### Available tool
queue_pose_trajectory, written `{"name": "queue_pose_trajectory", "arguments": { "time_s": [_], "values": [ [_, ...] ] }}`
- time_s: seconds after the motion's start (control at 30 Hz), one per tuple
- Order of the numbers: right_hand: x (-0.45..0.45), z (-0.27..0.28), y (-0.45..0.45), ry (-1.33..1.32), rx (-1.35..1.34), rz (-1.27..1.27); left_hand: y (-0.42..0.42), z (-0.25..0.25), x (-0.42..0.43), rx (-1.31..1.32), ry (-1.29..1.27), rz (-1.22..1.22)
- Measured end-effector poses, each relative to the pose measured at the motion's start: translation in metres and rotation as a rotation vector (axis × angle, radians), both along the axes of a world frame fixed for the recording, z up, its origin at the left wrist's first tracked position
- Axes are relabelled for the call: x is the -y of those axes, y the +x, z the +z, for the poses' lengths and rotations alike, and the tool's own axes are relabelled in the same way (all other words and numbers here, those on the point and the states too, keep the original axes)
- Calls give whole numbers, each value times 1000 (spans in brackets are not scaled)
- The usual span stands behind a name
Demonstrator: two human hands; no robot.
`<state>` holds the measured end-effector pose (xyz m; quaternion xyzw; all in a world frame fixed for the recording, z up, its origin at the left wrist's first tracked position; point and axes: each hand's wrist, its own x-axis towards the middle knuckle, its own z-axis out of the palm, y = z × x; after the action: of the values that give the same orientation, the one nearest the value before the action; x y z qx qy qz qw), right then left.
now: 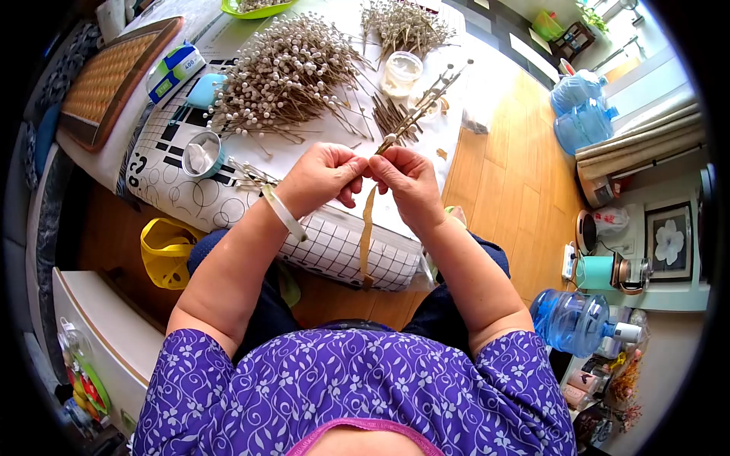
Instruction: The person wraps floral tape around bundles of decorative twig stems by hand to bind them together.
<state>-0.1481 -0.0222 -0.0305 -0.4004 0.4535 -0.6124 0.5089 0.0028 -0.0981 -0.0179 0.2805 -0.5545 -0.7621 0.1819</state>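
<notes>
My left hand [323, 176] and my right hand [411, 181] meet over the table's near edge, thumbs and forefingers pinched together. Between them is the lower end of a thin brown stem [417, 114] with small buds, which slants up to the right. A tan strip of tape [367, 239] dangles from the pinched fingertips, past the front edge. The fingers hide exactly where tape and stem meet. Just beyond my hands, short brown sticks [391, 118] lie beside the stem. A large heap of white-tipped stems [285, 76] spreads farther to the left.
On the table are a blue-rimmed cup [202, 154], a round tub [401, 74], a light blue box [206, 91], a tissue pack [176, 72] and another stem bunch [403, 26]. A yellow basket [166, 254] stands below left. Large water bottles [570, 321] stand at right.
</notes>
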Motion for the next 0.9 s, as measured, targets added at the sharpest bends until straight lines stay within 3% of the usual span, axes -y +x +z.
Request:
{"name": "queue_pose_trajectory", "arguments": {
  "time_s": [0.3,0.67,0.83,0.9],
  "values": [
    [-1,8,-10,70,18,99,-2,3,-1,8,2,-46],
    [1,4,-15,126,113,131,-6,5,-8,16,-144,150],
    [-1,4,-7,81,47,37,-7,1,-11,109,-497,208],
    [-2,6,-5,68,16,12,-8,5,-13,105,-516,213]
  ]
}}
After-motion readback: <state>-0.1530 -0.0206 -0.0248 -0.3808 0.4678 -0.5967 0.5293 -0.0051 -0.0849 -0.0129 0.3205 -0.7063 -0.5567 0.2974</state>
